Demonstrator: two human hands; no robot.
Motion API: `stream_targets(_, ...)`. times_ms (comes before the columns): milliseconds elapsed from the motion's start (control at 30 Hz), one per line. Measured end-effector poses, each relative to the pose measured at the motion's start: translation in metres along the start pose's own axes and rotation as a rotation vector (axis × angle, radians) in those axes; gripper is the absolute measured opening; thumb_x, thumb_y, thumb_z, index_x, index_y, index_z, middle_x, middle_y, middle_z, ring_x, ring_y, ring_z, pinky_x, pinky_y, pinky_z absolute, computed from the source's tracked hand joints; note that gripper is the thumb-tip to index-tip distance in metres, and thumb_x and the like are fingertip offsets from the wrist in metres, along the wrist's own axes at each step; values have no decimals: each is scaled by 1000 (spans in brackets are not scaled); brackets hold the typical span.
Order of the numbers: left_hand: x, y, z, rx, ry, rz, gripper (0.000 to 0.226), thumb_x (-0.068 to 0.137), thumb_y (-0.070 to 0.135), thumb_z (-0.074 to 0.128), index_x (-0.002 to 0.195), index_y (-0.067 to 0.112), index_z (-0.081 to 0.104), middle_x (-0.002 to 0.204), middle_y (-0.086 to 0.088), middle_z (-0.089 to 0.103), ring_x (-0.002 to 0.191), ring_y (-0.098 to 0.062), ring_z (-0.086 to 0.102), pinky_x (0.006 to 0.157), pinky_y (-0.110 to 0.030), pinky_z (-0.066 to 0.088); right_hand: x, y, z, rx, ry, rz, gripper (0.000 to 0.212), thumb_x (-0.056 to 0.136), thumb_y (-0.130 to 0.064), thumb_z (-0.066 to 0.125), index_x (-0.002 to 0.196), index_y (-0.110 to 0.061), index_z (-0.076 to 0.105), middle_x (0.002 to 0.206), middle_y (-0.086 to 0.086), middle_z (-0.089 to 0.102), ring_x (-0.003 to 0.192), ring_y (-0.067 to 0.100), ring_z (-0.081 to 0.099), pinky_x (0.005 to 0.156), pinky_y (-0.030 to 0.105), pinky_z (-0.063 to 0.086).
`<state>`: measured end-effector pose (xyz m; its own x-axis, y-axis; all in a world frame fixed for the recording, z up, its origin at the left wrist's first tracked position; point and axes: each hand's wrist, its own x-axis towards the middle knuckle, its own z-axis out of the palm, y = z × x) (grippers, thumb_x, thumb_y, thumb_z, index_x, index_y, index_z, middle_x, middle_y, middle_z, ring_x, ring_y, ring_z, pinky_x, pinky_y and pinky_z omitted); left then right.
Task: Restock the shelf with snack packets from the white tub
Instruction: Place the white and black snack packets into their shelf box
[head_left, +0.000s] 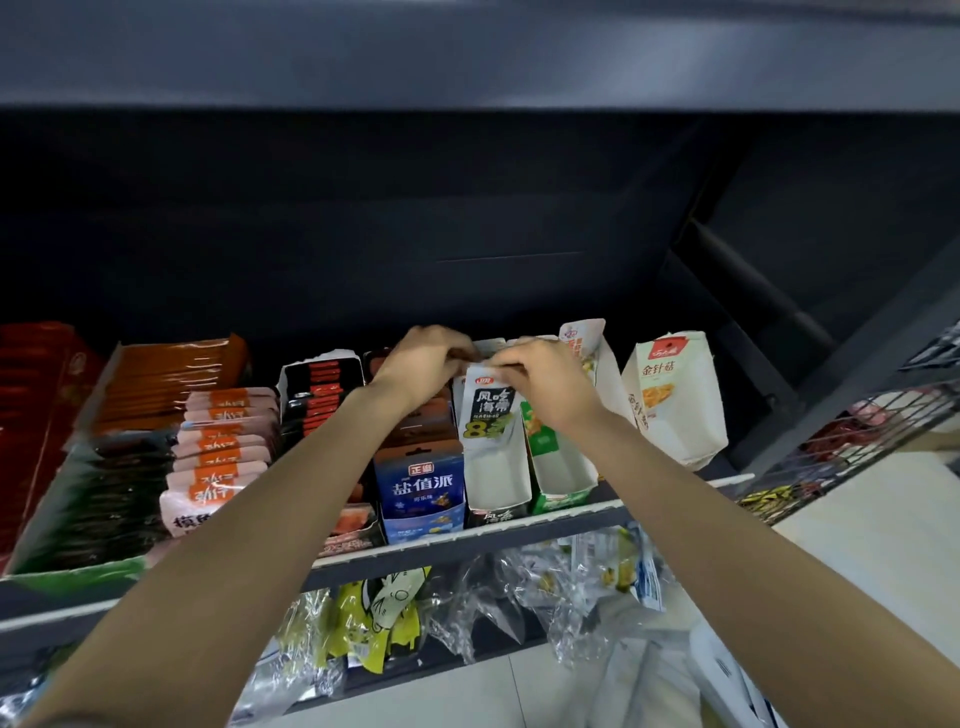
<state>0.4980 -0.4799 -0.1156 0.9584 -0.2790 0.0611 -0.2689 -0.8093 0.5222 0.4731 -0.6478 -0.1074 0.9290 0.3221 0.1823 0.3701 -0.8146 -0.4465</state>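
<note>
Both arms reach up to the shelf (467, 540), hands meeting at frame centre. Left hand (423, 364) and right hand (545, 379) both have fingers curled at the top edge of a white snack packet (488, 400) with black panel and green print, pinching it from either side. Packet stands upright in the white display box (496, 467), centre of shelf. Whether anything else sits inside the fists, cannot tell.

Shelf is dark grey metal with dark back panel; another shelf board overhead. Pale tiled floor at lower right.

Blue box (421, 493) just left of the white box, green-and-white box (558, 462) just right, tilted white carton (675, 395) further right. Pink sausage packs (223, 441) and orange packs (171, 379) at left. Clear bags (519, 597) hang below the shelf edge. Wire rack (857, 431) at right edge.
</note>
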Motion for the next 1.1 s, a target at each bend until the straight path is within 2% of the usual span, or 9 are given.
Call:
stream_targets(100, 3, 0, -3, -68, 1, -4, 22, 89, 8, 60, 108, 15, 69, 105, 1, 67, 93, -10, 56, 82, -19, 38, 0, 1, 10, -43, -32, 65, 21, 91, -15, 56, 107, -20, 69, 105, 1, 67, 96, 20, 62, 78, 33, 49)
stream_targets(233, -8, -3, -4, -109, 53, -5, 26, 91, 6, 56, 115, 14, 64, 111, -2, 66, 99, -11, 59, 86, -18, 40, -1, 1, 23, -68, 62, 99, 23, 90, -15, 57, 112, -19, 63, 113, 1, 63, 105, 19, 57, 79, 34, 51)
stream_targets(433, -34, 14, -3, -13, 172, -27, 24, 91, 22, 58, 114, 21, 62, 110, 0, 61, 99, -16, 59, 89, -38, 50, -18, 10, 22, 34, 197, 75, 28, 90, -17, 59, 118, -15, 61, 119, 4, 56, 115, 19, 49, 92, 29, 40)
stream_targets(600, -61, 64, 26, 84, 207, 143, 27, 94, 20, 50, 119, 18, 60, 116, -2, 60, 107, -21, 55, 90, -36, 44, -75, 28, 4, 177, 228, 121, 25, 90, -2, 53, 110, -10, 66, 111, 7, 60, 100, 21, 59, 87, 31, 48)
stream_targets(667, -69, 84, 51, 63, 209, 218, 26, 94, 19, 48, 117, 17, 61, 114, -3, 60, 101, -22, 57, 84, -35, 47, -109, 43, -3, 163, 220, 167, 25, 90, -1, 52, 110, -9, 65, 111, 7, 61, 101, 20, 59, 86, 29, 47)
stream_targets(733, -75, 107, 82, 28, 195, 286, 27, 91, 22, 45, 107, 14, 65, 103, -4, 63, 90, -24, 62, 72, -34, 52, -145, 65, -9, 147, 203, 243, 25, 91, -3, 52, 112, -10, 64, 111, 7, 61, 100, 21, 59, 82, 27, 45)
stream_targets(833, -81, 142, 139, -18, 100, 326, 27, 86, 24, 43, 97, 15, 65, 93, -4, 64, 84, -25, 63, 63, -37, 56, -204, 106, -11, 64, 146, 376, 29, 90, -3, 50, 115, -12, 63, 111, 10, 61, 106, 27, 56, 83, 31, 44)
stream_targets(1000, -99, 197, 238, 20, -259, 281, 27, 95, 19, 42, 120, 18, 53, 118, -3, 53, 109, -23, 51, 82, -35, 43, -313, 169, -3, 13, -14, 694, 36, 92, -8, 48, 128, -14, 51, 128, 8, 48, 120, 27, 43, 89, 32, 40)
stream_targets(1100, -112, 225, 286, 57, -464, 269, 31, 95, 16, 42, 125, 13, 47, 124, -6, 48, 115, -25, 46, 89, -39, 43, -362, 204, 10, -3, -152, 829, 47, 92, -8, 45, 138, -12, 39, 140, 10, 38, 129, 27, 35, 99, 32, 35)
